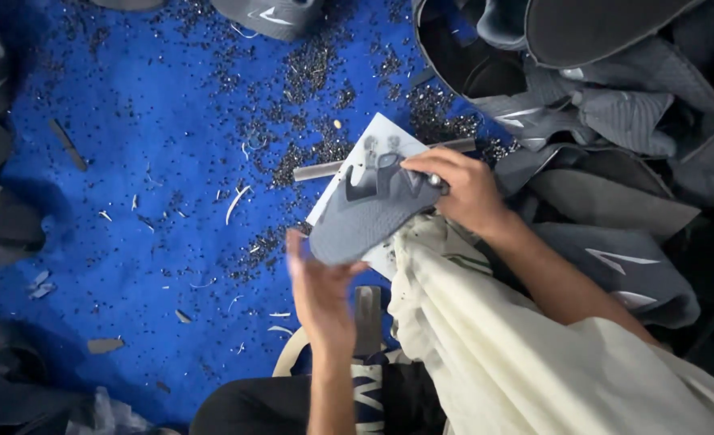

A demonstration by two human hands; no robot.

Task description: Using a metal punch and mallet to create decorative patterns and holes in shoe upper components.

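A grey fabric shoe upper, flat and tilted, above a white board.

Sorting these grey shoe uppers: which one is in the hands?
The grey upper over the white card, gripped by both hands; the others lie piled at right.

The left hand is blurred, so its fingers cannot be told apart. The right hand hides one end of the grey shoe upper. The white board lies mostly covered beneath it. The pile of grey uppers is cut by the right edge.

blue mat: dark scraps strewn, white card, grey shoe uppers piled.
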